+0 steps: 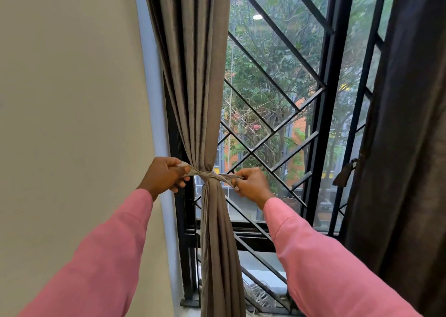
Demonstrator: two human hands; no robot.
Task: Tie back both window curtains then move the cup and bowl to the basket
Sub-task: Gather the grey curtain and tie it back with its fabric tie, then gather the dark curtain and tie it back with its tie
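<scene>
Hold tie ends (pixel 227 177) in left hand (pixel 166 176), right hand (pixel 251 184), fingers curled tight on each. Pull level, evenly outward; snug knot (pixel 210 174) round middle of gathered curtain (pixel 193 80) beside wall (pixel 72 123). Avoid slack before second loop.

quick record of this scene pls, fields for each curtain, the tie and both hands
left curtain: grey-brown, gathered at the middle by a tie
tie: wrapped round the left curtain, ends crossed and held out sideways
left hand: grips the tie's left end
right hand: grips the tie's right end
right curtain: dark, at the right edge, no hand on it
</scene>
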